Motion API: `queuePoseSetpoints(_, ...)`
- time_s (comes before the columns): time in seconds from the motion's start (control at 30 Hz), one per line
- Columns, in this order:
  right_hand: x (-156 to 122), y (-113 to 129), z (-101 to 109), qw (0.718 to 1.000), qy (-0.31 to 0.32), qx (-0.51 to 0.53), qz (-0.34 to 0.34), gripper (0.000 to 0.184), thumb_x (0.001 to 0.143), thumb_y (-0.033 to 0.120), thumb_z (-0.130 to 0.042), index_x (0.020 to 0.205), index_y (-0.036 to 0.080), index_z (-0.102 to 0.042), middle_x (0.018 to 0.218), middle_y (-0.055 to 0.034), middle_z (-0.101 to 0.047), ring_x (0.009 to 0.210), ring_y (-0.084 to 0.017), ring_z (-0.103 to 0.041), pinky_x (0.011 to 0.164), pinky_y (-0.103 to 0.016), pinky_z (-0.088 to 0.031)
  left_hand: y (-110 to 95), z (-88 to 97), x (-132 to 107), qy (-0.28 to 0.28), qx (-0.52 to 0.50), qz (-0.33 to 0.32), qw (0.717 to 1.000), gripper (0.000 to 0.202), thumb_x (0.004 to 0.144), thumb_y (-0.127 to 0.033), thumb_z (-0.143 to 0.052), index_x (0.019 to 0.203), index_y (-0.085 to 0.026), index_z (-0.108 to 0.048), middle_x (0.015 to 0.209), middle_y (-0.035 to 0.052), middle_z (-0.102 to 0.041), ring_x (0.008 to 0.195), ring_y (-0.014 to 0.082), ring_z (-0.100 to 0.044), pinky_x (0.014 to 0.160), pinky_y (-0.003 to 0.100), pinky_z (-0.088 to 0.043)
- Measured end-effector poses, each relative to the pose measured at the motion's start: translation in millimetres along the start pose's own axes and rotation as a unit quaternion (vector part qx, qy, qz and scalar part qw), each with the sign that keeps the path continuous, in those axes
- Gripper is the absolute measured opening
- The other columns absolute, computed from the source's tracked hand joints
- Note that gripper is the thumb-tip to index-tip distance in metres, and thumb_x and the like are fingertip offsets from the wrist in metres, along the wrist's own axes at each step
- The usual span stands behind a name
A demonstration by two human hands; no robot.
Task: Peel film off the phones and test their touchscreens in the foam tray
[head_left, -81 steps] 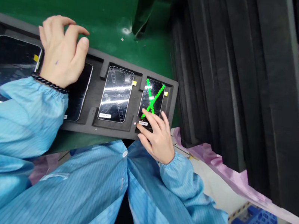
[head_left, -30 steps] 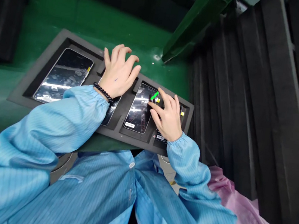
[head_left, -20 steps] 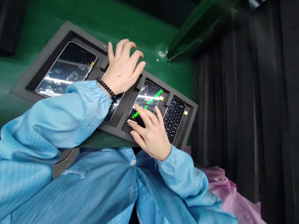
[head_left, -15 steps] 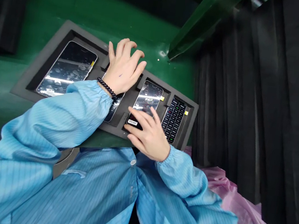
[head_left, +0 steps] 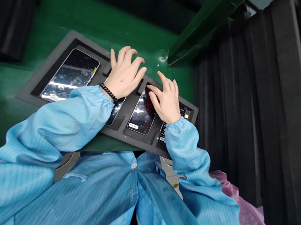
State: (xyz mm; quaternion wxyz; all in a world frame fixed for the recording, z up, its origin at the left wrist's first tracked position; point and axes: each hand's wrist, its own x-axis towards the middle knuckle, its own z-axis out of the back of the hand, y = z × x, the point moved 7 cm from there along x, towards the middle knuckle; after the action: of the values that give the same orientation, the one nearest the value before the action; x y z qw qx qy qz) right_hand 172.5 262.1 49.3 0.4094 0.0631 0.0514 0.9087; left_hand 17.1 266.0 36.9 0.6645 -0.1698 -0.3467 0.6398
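Stack of black foam (head_left: 8, 17) in the upper left of the frame, sitting on the green desk (head_left: 69, 12). Dark foam tray (head_left: 48, 64) lies at a slant across the desk from left to centre, with four phones in a row in its pockets, all screen up.

First phone (head_left: 72, 75) is at the left end, screen dark and shiny, with a yellow tab (head_left: 96, 69) at its upper right corner. No hand is on it.

Second phone (head_left: 115, 110) is next, mostly covered. Left hand (head_left: 123, 74) lies palm down over its upper part with fingers spread apart, gripping nothing, fingertips reaching the far rim of the tray. Black bead bracelet (head_left: 109, 92) sits at the wrist, and the blue sleeve (head_left: 75, 116) runs down to the lower left.

Third phone (head_left: 143, 115) is at centre, with a reddish pattern at the top of its screen. Right hand (head_left: 165, 98) lies over its upper right part with fingers loosely apart and nothing clamped. The thumb rests on the screen and the fingertips reach past the phone's far end.

Fourth phone (head_left: 183, 109) is at the right end, mostly hidden under the right wrist and cuff. A lit keypad corner shows, with another yellow tab (head_left: 186, 116) beside it.

Green post (head_left: 205, 18) slants up from the desk behind the tray. Black foam sheets (head_left: 254, 106) stand on edge, filling the right of the frame. Pink plastic (head_left: 253, 223) is in the lower right, and the blue coat (head_left: 114, 198) runs along the bottom.
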Motion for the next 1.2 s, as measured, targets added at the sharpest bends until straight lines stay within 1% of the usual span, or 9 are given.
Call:
queuePoseSetpoints(0.13,1.6,2.2,-4.6,1.0,0.01,-0.005,0.003,0.039,0.104,0.039,-0.038,0.126,0.025,-0.067,0.161,-0.0092,-0.036,0.141,-0.029,-0.04,0.123,-0.058,-0.02,1.8,-1.7,0.1,0.023,0.024,0.015,0.999,0.056,0.096,-0.061,-0.019,0.134,-0.036,-0.052,0.15,0.0048,-0.043,0.15,0.0341,-0.02,0.123,0.066,0.003)
queuePoseSetpoints(0.23,-5.5,5.4,-3.5,1.0,0.013,-0.012,0.007,0.039,0.104,0.039,-0.039,0.127,0.025,-0.067,0.161,-0.0096,-0.036,0.141,-0.028,-0.04,0.123,-0.057,-0.019,2.3,-0.7,0.4,0.02,0.03,0.02,0.999,0.056,0.096,-0.062,-0.018,0.133,-0.038,-0.052,0.149,0.0033,-0.044,0.15,0.0317,-0.02,0.125,0.063,0.002)
queuePoseSetpoints(0.33,-20.5,11.8,-1.6,1.0,0.019,-0.016,0.018,0.039,0.103,0.038,-0.04,0.127,0.023,-0.067,0.16,-0.0105,-0.038,0.141,-0.028,-0.041,0.124,-0.057,-0.02,5.5,-2.3,0.9,0.011,0.013,0.011,1.0,0.053,0.095,-0.062,-0.02,0.131,-0.04,-0.053,0.148,0.001,-0.045,0.15,0.0302,-0.019,0.126,0.06,0.004)
queuePoseSetpoints(0.43,-39.9,18.8,0.9,0.999,0.016,-0.017,0.03,0.039,0.103,0.037,-0.041,0.127,0.022,-0.067,0.159,-0.0124,-0.04,0.139,-0.028,-0.043,0.123,-0.057,-0.021,12.5,-9.3,2.3,0.023,0.005,0.005,1.0,0.057,0.095,-0.063,-0.018,0.136,-0.038,-0.049,0.149,-0.0018,-0.043,0.153,0.0274,-0.008,0.125,0.057,0.012)
queuePoseSetpoints(0.53,-59.6,24.7,3.6,0.999,0.016,-0.011,0.038,0.038,0.103,0.036,-0.04,0.126,0.022,-0.067,0.158,-0.0123,-0.042,0.138,-0.028,-0.045,0.122,-0.058,-0.024,17.1,-14.6,4.1,0.042,-0.001,0.01,0.999,0.063,0.094,-0.066,-0.016,0.139,-0.033,-0.046,0.151,-0.0021,-0.041,0.152,0.029,0.0,0.121,0.059,0.02)
queuePoseSetpoints(0.83,-117.5,43.8,15.8,0.998,0.029,0.017,0.053,0.033,0.101,0.033,-0.046,0.119,0.02,-0.071,0.154,-0.0119,-0.048,0.133,-0.028,-0.049,0.121,-0.058,-0.026,5.3,-5.3,4.4,0.045,0.007,0.041,0.998,0.061,0.095,-0.066,-0.02,0.125,-0.025,-0.054,0.149,0.0044,-0.038,0.143,0.0328,-0.014,0.118,0.063,0.009)
queuePoseSetpoints(0.93,-132.6,49.1,21.0,0.997,0.033,0.032,0.063,0.029,0.101,0.033,-0.048,0.108,0.022,-0.074,0.151,-0.0088,-0.052,0.131,-0.027,-0.051,0.121,-0.058,-0.025,5.1,-5.7,5.2,0.048,-0.004,0.034,0.998,0.06,0.095,-0.068,-0.023,0.123,-0.024,-0.054,0.149,0.0047,-0.038,0.142,0.0329,-0.014,0.116,0.064,0.009)
queuePoseSetpoints(1.03,-130.9,45.2,26.5,0.997,0.015,0.047,0.064,0.029,0.101,0.032,-0.047,0.099,0.023,-0.075,0.147,-0.0067,-0.056,0.128,-0.027,-0.054,0.121,-0.057,-0.026,5.8,-5.9,5.4,0.047,-0.008,0.03,0.998,0.062,0.094,-0.07,-0.021,0.124,-0.026,-0.053,0.147,0.0044,-0.039,0.141,0.0334,-0.013,0.115,0.065,0.011)
queuePoseSetpoints(1.2,-87.3,6.0,22.3,1.0,-0.023,-0.002,-0.021,0.036,0.101,0.039,-0.044,0.122,0.023,-0.068,0.156,-0.0107,-0.045,0.136,-0.031,-0.046,0.12,-0.061,-0.027,9.7,-9.7,3.9,0.064,0.019,0.032,0.997,0.062,0.095,-0.067,-0.016,0.131,-0.029,-0.05,0.146,0.0017,-0.041,0.145,0.0316,-0.01,0.117,0.062,0.011)
